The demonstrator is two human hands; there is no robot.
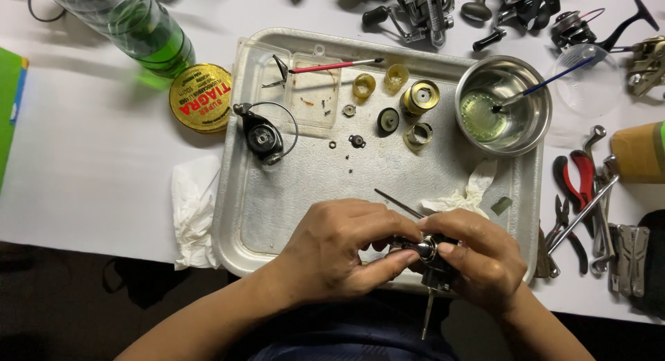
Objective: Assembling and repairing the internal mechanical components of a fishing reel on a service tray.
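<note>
Both hands meet over the near edge of the dented aluminium tray (235,215). The left hand (339,254) and right hand (478,260) pinch a small black-and-chrome reel part (426,250) between their fingers, held close over the tray, probably so loose bits drop into it. Small gold and black round parts (409,108) lie spread apart beside a steel bowl (537,122) on the white bench (97,160).

A small metal part (424,249) is held between the left hand (339,254) and the right hand (478,257) over the near edge of the tray (277,209). A steel bowl (533,125) is set in the tray's far right corner. Pliers (575,177) are laid right of the tray, a round tin (201,98) left of it.
</note>
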